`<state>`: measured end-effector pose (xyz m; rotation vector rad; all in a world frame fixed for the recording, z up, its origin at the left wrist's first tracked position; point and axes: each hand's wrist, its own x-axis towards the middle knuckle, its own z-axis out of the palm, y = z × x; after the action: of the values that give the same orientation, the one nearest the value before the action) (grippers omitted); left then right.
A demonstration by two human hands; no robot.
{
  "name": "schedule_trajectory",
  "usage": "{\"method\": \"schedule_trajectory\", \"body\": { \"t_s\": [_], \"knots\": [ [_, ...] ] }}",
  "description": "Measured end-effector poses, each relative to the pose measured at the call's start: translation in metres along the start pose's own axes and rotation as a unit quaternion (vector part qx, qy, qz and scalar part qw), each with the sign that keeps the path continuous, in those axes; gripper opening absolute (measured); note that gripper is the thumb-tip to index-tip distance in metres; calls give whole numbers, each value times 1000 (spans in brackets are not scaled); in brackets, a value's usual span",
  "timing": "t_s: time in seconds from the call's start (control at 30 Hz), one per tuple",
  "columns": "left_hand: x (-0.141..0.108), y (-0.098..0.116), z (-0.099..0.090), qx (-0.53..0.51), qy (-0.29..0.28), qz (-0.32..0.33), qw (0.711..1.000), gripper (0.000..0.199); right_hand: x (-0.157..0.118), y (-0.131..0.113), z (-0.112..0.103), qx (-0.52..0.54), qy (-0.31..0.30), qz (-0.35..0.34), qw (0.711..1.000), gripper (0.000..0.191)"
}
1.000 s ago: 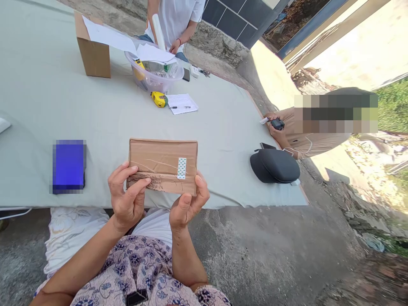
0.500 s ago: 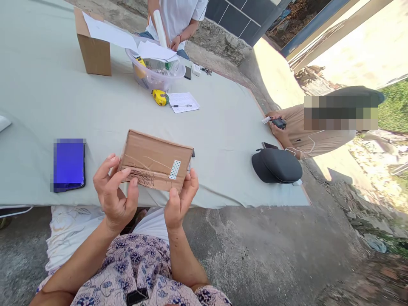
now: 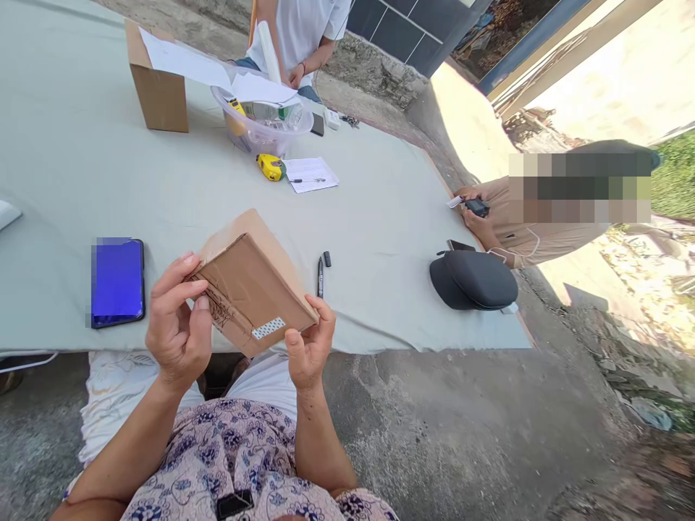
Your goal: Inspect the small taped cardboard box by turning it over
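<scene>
A brown cardboard box (image 3: 255,282) is held tilted between my two hands above the front edge of the table. Its near face carries dark scribbled lines and a small patterned white strip (image 3: 268,328). My left hand (image 3: 182,325) grips the box's left corner between fingers and thumb. On the lower right corner, my right hand (image 3: 310,340) is closed, thumb in front and fingers behind. Just beyond the right hand lie a black marker (image 3: 321,278) and its separate cap (image 3: 326,258). A phone with a blue screen (image 3: 118,281) rests to the left.
Farther back are another cardboard box (image 3: 160,98), a plastic basin (image 3: 255,134) with papers and bottles, a yellow tape measure (image 3: 270,167) and a notepad with a pen (image 3: 312,176). A black case (image 3: 473,281) sits at right. Two people are at the table's far and right sides.
The cardboard box has turned clockwise and tipped, so a side face now shows. My left hand moved slightly left and down. The marker and cap behind the box have come into view.
</scene>
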<state>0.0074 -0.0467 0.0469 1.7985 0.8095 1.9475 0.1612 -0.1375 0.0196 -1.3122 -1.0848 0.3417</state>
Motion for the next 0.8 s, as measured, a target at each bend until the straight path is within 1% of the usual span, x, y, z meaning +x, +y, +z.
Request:
{"method": "schedule_trajectory", "body": {
  "t_s": [0.07, 0.1, 0.13, 0.2, 0.27, 0.3, 0.33, 0.37, 0.43, 0.53, 0.6, 0.67, 0.7, 0.77, 0.8],
  "knots": [
    [1, 2, 2, -10, 12, 33, 999, 39, -4, 2, 5, 21, 18, 26, 999, 46],
    [1, 2, 4, -14, 17, 33, 999, 46, -7, 3, 8, 39, 20, 53, 998, 44],
    [-1, 2, 5, -18, 16, 14, 1000, 53, -10, 4, 12, 59, 20, 85, 994, 44],
    [-9, 0, 7, -24, -2, -69, 997, 62, -14, 6, 19, 92, 25, 151, 984, 44],
    [-19, -2, 9, -19, -54, -151, 987, 64, -15, 7, 24, 114, 46, 198, 973, 46],
    [-24, -3, 10, -10, -86, -169, 982, 63, -14, 8, 25, 122, 57, 211, 968, 48],
    [-28, -4, 11, 3, -116, -169, 979, 63, -12, 8, 26, 128, 65, 218, 965, 49],
    [-31, -5, 12, 17, -141, -156, 977, 63, -10, 8, 26, 132, 70, 220, 964, 51],
    [-33, -6, 13, 38, -171, -121, 977, 68, -6, 8, 24, 138, 73, 217, 964, 51],
    [-29, -5, 12, 44, -202, -91, 974, 81, -2, 6, 23, 156, 77, 209, 962, 45],
    [-27, -4, 10, 49, -221, -76, 971, 93, -2, 3, 22, 163, 82, 198, 963, 42],
    [-26, -4, 6, 56, -221, -68, 971, 105, -4, -2, 21, 161, 83, 179, 967, 40],
    [-27, -3, 5, 57, -214, -71, 973, 108, -5, -6, 21, 158, 80, 166, 970, 38],
    [-27, -3, 2, 40, -183, -96, 978, 106, -9, -12, 18, 146, 62, 132, 978, 35],
    [-28, -3, 2, 20, -156, -112, 981, 101, -11, -14, 17, 136, 49, 112, 983, 34]
  ]
}}
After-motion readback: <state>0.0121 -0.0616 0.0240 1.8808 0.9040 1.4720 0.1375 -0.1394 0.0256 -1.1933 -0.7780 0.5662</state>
